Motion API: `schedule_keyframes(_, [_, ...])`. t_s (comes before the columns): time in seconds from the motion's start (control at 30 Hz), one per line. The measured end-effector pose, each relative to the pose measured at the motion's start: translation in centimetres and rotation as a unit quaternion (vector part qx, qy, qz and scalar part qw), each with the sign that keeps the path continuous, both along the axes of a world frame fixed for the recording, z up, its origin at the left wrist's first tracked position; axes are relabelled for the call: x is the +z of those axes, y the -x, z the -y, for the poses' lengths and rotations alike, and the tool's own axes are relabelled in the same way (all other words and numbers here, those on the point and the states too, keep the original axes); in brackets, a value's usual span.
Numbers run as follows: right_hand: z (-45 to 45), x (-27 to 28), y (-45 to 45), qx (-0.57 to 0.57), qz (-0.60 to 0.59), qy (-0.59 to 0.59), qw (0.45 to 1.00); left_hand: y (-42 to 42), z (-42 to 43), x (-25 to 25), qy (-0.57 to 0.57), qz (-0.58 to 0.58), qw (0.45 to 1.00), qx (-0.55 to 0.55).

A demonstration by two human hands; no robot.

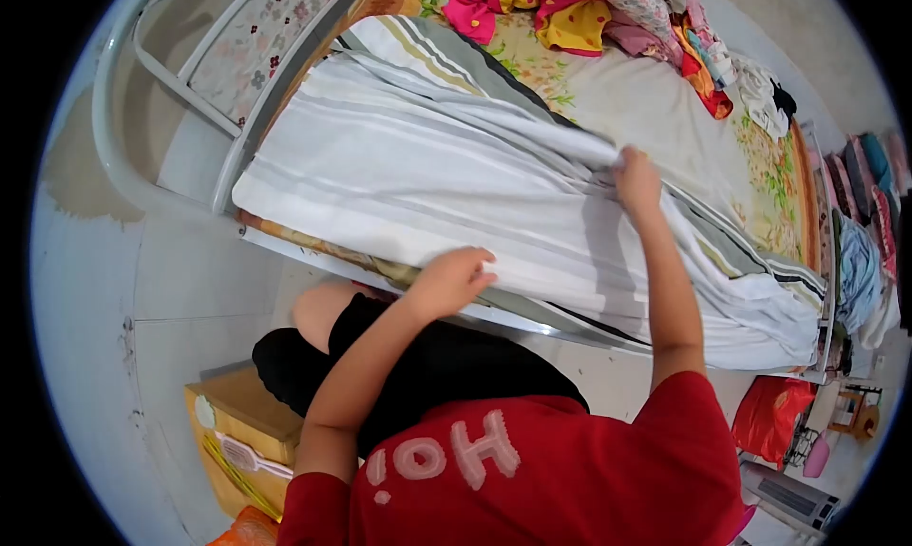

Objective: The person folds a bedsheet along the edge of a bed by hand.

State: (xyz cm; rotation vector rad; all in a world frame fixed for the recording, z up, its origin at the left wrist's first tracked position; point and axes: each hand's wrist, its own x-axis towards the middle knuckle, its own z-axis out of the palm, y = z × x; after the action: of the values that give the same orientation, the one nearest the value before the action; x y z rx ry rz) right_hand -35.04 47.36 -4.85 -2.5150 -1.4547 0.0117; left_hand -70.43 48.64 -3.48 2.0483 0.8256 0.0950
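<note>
A white and grey striped sheet [380, 156] with black and olive stripes lies spread along the near side of the bed. Its far edge is bunched into a long fold, and my right hand [638, 180] is closed on that fold, raising it slightly. Over the near edge of the same cloth is my left hand [451, 282], fingers loosely bent and apart, holding nothing I can see. Whether its fingertips touch the sheet I cannot tell.
The floral mattress [646, 114] shows beyond the sheet, with crumpled pink and yellow clothes [570, 19] at the far side. A metal bed frame [228, 166] stands left. Below are a wooden box [252, 403] with a hairbrush [249, 454], and a red bag [774, 418].
</note>
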Motion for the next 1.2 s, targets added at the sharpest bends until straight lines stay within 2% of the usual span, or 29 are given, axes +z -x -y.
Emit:
schedule_keyframes(0.13, [-3.6,3.0,-5.4,-0.001,0.006,-0.182,0.983,-2.8,3.7,-2.5,-0.081,0.025,0.994,-0.074])
schedule_keyframes(0.17, [-4.4,2.3,-6.9,0.001,0.005,-0.182,0.983,-3.3,4.3,-3.1,-0.142,0.025,0.987,-0.072])
schedule_keyframes(0.23, [-5.3,-1.2,-9.3,0.051,0.028,-0.305,0.951,-4.3,5.5,-3.9,-0.226,0.019,0.973,-0.041])
schedule_keyframes(0.27, [-4.8,-2.5,-8.9,0.053,0.025,-0.302,0.951,-4.6,6.0,-3.6,-0.223,0.017,0.974,-0.04])
schedule_keyframes(0.33, [-2.9,-4.5,-6.3,0.123,-0.005,-0.271,0.955,-5.3,6.6,-2.8,-0.304,0.013,0.952,0.027])
schedule_keyframes(0.4, [1.2,-5.1,-2.7,0.243,-0.014,-0.195,0.95,-5.8,7.2,-3.1,-0.297,0.029,0.952,0.075])
schedule_keyframes(0.47, [5.4,-5.6,0.9,0.221,-0.111,-0.164,0.955,-6.1,7.9,-3.3,-0.204,-0.003,0.968,0.149])
schedule_keyframes(0.5, [6.3,-6.0,1.4,0.223,-0.113,-0.165,0.954,-6.5,8.3,-3.7,-0.239,0.038,0.954,0.178])
schedule_keyframes(0.53, [7.0,-6.5,1.5,0.188,-0.165,-0.168,0.954,-6.9,8.7,-4.0,-0.241,0.037,0.953,0.179])
schedule_keyframes(0.57, [7.2,-6.1,1.9,0.153,-0.216,-0.17,0.949,-7.3,9.1,-4.3,-0.186,0.054,0.956,0.22])
schedule_keyframes(0.6, [7.0,-5.5,1.9,0.154,-0.217,-0.172,0.948,-7.6,9.5,-4.6,-0.132,0.072,0.954,0.26])
schedule_keyframes(0.63, [6.7,-4.8,1.8,0.117,-0.247,-0.171,0.947,-8.0,10.0,-5.0,-0.135,0.072,0.953,0.261])
schedule_keyframes(0.67, [6.2,-4.1,1.8,0.079,-0.277,-0.17,0.943,-8.3,10.4,-5.5,-0.076,0.117,0.939,0.315])
schedule_keyframes(0.7, [5.4,-4.0,1.8,0.082,-0.277,-0.172,0.942,-8.5,10.8,-6.0,-0.017,0.162,0.916,0.367])
schedule_keyframes(0.77, [3.4,-3.7,1.4,0.067,-0.197,-0.182,0.961,-8.5,11.8,-7.2,-0.042,0.171,0.899,0.401])
schedule_keyframes(0.8, [2.4,-3.4,1.1,0.072,-0.197,-0.184,0.96,-8.5,12.2,-7.7,-0.064,0.179,0.882,0.432])
schedule_keyframes(0.87, [0.6,-3.0,0.8,0.097,-0.079,-0.066,0.99,-8.2,13.0,-8.2,-0.07,0.163,0.879,0.443])
schedule_keyframes(0.9, [-0.9,-3.3,0.0,0.102,-0.079,-0.067,0.989,-8.2,13.3,-8.2,-0.047,0.172,0.869,0.461])
schedule_keyframes(0.97, [-4.1,-4.0,-2.6,0.174,-0.036,0.024,0.984,-8.2,13.5,-8.7,-0.022,0.182,0.856,0.483])
schedule_keyframes(1.03, [-6.8,-2.9,-4.4,0.128,-0.079,-0.12,0.981,-8.2,13.4,-10.1,0.001,0.229,0.822,0.521])
schedule_keyframes(1.1, [-9.0,-0.8,-6.9,0.049,-0.162,-0.231,0.958,-8.5,13.0,-9.7,0.015,0.227,0.805,0.548])
schedule_keyframes(1.13, [-9.6,-0.9,-7.5,0.052,-0.162,-0.229,0.959,-8.7,13.1,-9.5,0.031,0.223,0.79,0.571])
schedule_keyframes(1.2, [-10.3,-2.6,-8.7,0.052,-0.193,-0.344,0.917,-9.1,13.0,-8.3,0.039,0.221,0.777,0.588])
